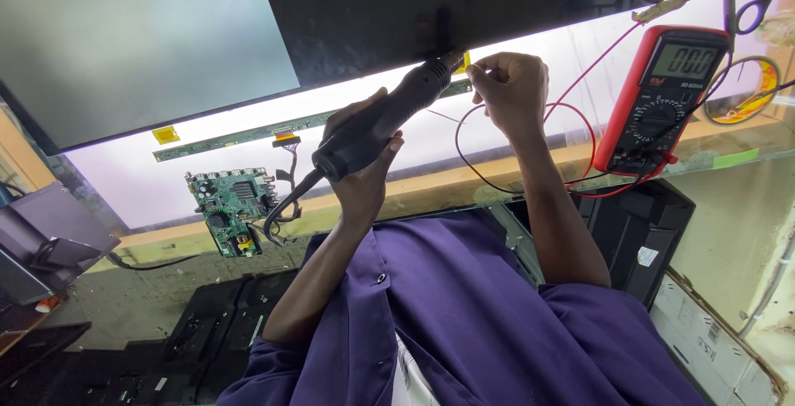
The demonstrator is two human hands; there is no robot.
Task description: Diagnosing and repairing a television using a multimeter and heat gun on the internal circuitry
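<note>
between both hands (364, 153), black hot-air tool (385, 120) against panel edge (447, 54)

hot-air tool (377, 124) nozzle tip hidden against the dark panel (431, 0). panel cut off at top edge. whatever the pinching hand (512, 87) grips is too small to tell. scissors (758, 0) cut off at right edge.

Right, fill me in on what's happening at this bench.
A person in a purple shirt works along the edge of a lit panel. The left hand grips a black corded handheld tool, its tip up at the narrow strip board on the panel's edge. The right hand is pinched shut beside that tip, where a thin red wire loops off; what it pinches is hidden. A red multimeter leans at the right and a green circuit board lies at the left.
</note>
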